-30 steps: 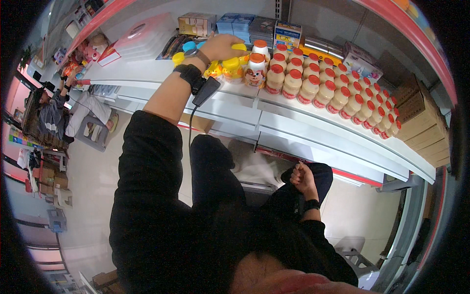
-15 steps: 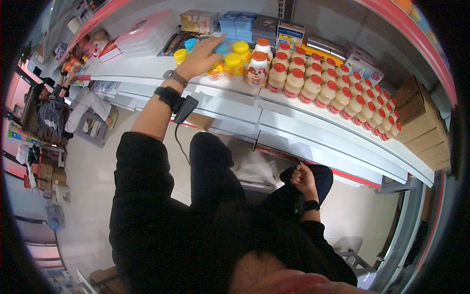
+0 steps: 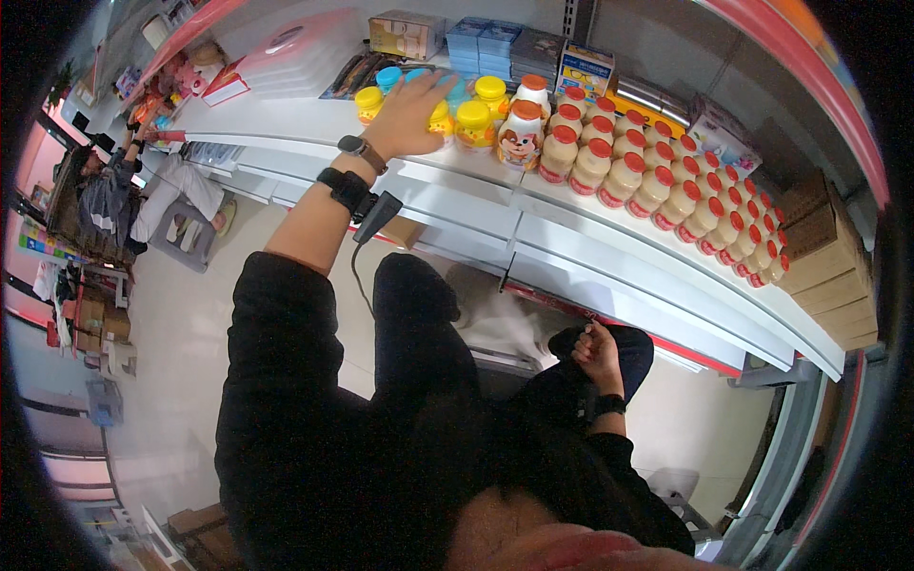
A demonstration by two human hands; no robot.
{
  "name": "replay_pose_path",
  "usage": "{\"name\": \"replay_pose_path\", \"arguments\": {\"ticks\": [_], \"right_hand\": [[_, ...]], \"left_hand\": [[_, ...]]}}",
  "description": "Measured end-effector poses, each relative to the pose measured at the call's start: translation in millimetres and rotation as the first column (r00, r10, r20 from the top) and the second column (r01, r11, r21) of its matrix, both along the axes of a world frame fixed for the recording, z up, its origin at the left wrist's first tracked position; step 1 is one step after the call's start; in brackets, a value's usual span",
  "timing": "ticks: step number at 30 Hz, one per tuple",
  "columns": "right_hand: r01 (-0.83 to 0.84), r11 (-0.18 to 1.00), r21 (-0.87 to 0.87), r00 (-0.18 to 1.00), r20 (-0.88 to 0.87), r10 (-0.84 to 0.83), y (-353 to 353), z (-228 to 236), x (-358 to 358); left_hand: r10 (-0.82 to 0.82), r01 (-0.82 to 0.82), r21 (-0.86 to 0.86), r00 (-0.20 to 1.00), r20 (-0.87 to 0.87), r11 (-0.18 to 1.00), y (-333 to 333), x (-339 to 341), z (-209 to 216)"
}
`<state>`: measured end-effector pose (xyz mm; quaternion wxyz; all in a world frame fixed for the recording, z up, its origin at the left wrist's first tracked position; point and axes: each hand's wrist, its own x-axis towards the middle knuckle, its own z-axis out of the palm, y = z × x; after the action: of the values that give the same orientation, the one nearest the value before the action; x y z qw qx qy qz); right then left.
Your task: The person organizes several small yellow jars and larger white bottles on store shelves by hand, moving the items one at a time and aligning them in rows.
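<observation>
My left hand reaches over a group of small jars on the shelf, its fingers stretched out and partly hiding them. A yellow-lidded jar is right by its fingers, and blue-lidded jars are behind it. Just to the right stands another yellow-lidded jar, beside a white bottle with an orange cap and an animal face. My right hand is closed low over my lap; whatever is in its fingers, if anything, is too small to name.
Rows of red-capped bottles of beige drink fill the shelf to the right, up to cardboard boxes. A clear plastic case and small boxes stand behind. At far left another person sits on a stool.
My left hand has come a little lower over the yellow-lidded jars. The whole view has shifted slightly; my right hand stays closed over my lap.
</observation>
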<state>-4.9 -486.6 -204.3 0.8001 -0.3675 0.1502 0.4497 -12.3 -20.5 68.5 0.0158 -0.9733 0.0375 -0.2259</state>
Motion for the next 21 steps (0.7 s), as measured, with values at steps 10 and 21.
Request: {"name": "replay_pose_path", "arguments": {"ticks": [10, 21], "right_hand": [[0.004, 1.000, 0.003, 1.000, 0.016, -0.004, -6.6, -1.4, -0.4], [-0.058, 0.998, -0.039, 0.990, 0.124, 0.063, -9.7, -7.0, -3.1]], "left_hand": [[0.097, -0.101, 0.057, 0.993, 0.072, 0.993, -5.0, 9.1, -6.8], [0.109, -0.112, 0.041, 0.992, 0.059, 0.993, -5.9, 3.1, -3.3]]}}
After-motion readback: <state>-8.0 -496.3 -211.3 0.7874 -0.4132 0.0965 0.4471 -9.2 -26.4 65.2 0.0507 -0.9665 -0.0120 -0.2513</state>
